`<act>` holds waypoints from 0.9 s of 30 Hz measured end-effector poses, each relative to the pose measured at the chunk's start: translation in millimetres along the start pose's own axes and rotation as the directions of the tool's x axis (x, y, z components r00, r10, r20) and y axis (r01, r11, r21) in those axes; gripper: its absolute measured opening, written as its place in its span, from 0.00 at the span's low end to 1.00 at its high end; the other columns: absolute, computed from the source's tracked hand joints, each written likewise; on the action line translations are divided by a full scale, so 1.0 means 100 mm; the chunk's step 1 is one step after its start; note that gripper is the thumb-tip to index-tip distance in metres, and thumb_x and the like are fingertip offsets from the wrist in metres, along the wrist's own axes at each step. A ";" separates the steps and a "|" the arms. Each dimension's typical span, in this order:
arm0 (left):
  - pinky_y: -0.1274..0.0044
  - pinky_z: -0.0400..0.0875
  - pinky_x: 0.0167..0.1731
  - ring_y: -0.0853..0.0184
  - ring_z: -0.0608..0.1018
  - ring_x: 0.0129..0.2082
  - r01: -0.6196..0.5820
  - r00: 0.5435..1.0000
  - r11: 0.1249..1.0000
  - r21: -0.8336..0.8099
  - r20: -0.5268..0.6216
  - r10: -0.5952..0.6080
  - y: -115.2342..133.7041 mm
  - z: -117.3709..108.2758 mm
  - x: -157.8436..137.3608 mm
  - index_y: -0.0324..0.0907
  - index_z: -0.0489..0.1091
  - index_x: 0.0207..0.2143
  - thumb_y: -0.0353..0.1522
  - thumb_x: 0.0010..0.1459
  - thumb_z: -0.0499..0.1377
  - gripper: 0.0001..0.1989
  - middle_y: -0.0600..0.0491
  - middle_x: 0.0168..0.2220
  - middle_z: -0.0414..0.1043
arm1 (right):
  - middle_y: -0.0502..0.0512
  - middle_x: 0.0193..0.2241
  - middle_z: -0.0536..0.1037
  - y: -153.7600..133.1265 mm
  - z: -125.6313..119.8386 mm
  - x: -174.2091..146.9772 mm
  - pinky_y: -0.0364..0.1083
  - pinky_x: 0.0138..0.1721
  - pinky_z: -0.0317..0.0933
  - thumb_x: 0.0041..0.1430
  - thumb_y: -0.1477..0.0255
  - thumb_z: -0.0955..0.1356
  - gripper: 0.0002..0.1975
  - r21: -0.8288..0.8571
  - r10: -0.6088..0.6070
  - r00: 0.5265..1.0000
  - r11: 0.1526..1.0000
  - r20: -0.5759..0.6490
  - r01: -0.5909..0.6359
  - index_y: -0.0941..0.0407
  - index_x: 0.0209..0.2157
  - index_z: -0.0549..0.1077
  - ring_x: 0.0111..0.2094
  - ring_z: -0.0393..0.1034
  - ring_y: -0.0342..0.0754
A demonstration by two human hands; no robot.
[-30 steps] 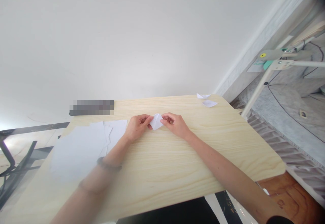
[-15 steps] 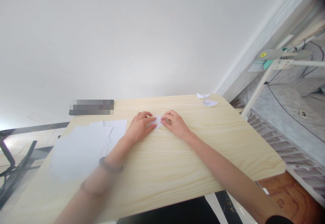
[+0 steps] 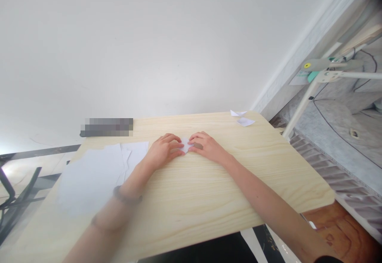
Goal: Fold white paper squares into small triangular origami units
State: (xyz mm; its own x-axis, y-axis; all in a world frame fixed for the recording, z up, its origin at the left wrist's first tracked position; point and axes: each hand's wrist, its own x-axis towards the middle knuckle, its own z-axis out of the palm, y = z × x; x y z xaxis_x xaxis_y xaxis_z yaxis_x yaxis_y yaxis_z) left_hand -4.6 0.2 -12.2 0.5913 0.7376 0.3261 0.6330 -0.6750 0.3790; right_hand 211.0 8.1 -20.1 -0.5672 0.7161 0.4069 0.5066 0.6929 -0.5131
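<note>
A small folded piece of white paper (image 3: 185, 145) lies on the table between my two hands. Its left edge is gripped by the fingertips and thumb of my left hand (image 3: 163, 150). From the other side, my right hand (image 3: 207, 147) holds the right edge, with the fingers curved and the thumb below. My fingers cover both ends of the paper, so only its middle shows. To the left, a fan of white paper sheets (image 3: 89, 175) is spread beside my left forearm.
Two folded paper pieces (image 3: 245, 122) sit at the far right of the wooden table (image 3: 191, 211), near the white wall (image 3: 179, 48). A blurred-out dark object (image 3: 107, 127) lies at the back left. White metal framing (image 3: 301, 106) stands beyond the right edge.
The fingers of both hands have shifted on the small paper; the left fingers now lie closer together along its edge. The paper stays in nearly the same spot.
</note>
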 end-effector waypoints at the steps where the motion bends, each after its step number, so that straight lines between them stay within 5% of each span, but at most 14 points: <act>1: 0.72 0.62 0.42 0.63 0.69 0.42 -0.010 1.000 1.000 0.001 0.010 0.010 0.01 0.00 0.00 0.45 0.73 0.36 0.40 0.54 0.52 0.13 0.51 0.39 0.69 | 0.54 0.37 0.72 0.00 0.00 0.00 0.49 0.46 0.58 0.53 0.67 0.66 0.10 0.005 -0.001 1.000 1.000 0.002 0.001 0.54 0.37 0.73 0.42 0.63 0.47; 17: 0.74 0.65 0.40 0.66 0.71 0.38 0.097 0.994 0.981 -0.167 -0.037 -0.105 0.04 0.02 0.00 0.45 0.70 0.41 0.39 0.56 0.50 0.15 0.49 0.41 0.65 | 0.56 0.42 0.71 0.01 0.05 -0.01 0.48 0.44 0.61 0.57 0.74 0.61 0.10 0.064 0.035 0.996 0.998 -0.081 -0.030 0.54 0.38 0.72 0.43 0.65 0.46; 22: 0.78 0.66 0.28 0.74 0.69 0.24 0.253 0.953 0.924 -0.285 -0.092 -0.289 0.03 0.02 0.02 0.43 0.70 0.40 0.39 0.55 0.50 0.15 0.50 0.39 0.66 | 0.55 0.43 0.70 -0.05 0.08 0.02 0.47 0.47 0.59 0.57 0.74 0.60 0.10 0.121 0.038 0.981 0.993 -0.192 -0.015 0.53 0.39 0.70 0.46 0.64 0.45; 27: 0.79 0.65 0.29 0.72 0.71 0.26 0.311 0.934 0.795 -0.520 0.013 -0.357 0.05 0.00 0.03 0.41 0.66 0.44 0.39 0.54 0.51 0.17 0.53 0.31 0.70 | 0.55 0.43 0.68 -0.07 0.07 0.02 0.47 0.47 0.60 0.54 0.75 0.63 0.07 0.137 0.033 0.957 0.990 -0.288 0.007 0.54 0.33 0.71 0.46 0.64 0.45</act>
State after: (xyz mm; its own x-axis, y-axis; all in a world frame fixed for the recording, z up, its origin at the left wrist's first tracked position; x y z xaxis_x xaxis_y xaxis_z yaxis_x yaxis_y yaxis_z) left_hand 0.2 -1.1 -9.4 0.3327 0.9297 0.1578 0.4278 -0.2979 0.8534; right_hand 201.5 4.4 -21.3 -0.3391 0.7327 0.5901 0.4085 0.6797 -0.6092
